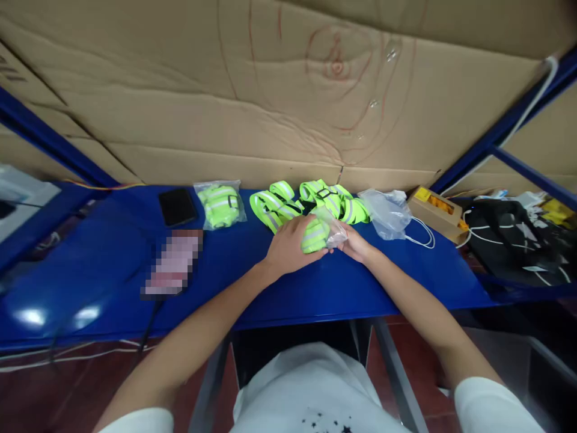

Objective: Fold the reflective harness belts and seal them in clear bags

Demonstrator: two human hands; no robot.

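In the head view, my left hand (291, 246) is wrapped round a folded neon-yellow reflective strap (315, 236) with silver bands. The strap lies partly inside a clear plastic bag (334, 231). My right hand (354, 243) grips the right end of that bag, fingers closed on the plastic. Just behind my hands, loose reflective straps (277, 204) with black buckles are heaped on the blue table (288, 300). A second strap bundle (220, 205), sealed in a clear bag, lies to the left.
A black flat device (177, 207) and a blurred-out phone-like object (175, 263) lie left. To the right are clear plastic bags (387, 213), a white cord (424, 234) and an open cardboard box (437, 210) with orange items. Cardboard sheeting (225, 120) stands behind the table.
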